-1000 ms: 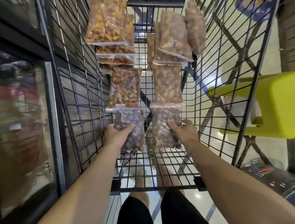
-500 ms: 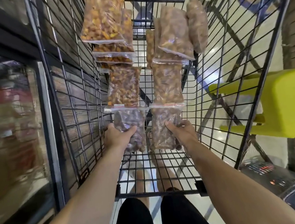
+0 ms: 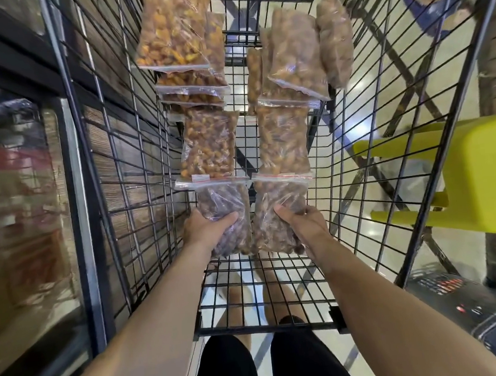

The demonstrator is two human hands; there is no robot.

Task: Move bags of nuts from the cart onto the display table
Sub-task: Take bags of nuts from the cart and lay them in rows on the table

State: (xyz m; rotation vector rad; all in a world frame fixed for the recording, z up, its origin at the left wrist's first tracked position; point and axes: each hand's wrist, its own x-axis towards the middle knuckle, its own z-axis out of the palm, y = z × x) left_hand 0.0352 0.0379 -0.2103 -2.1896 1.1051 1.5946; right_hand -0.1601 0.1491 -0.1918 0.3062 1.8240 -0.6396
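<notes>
Two dark nut bags (image 3: 227,201) (image 3: 280,195) are gripped in the cart (image 3: 136,155), one per hand: left hand (image 3: 207,229), right hand (image 3: 302,223). Two lighter bags (image 3: 208,144) (image 3: 284,139) lie just beyond.

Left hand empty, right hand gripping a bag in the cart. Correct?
Not quite. The head view shows the left hand is not empty: it grips the dark bag nearest it. The right hand does grip a bag, the lighter bag, in the cart.
</notes>
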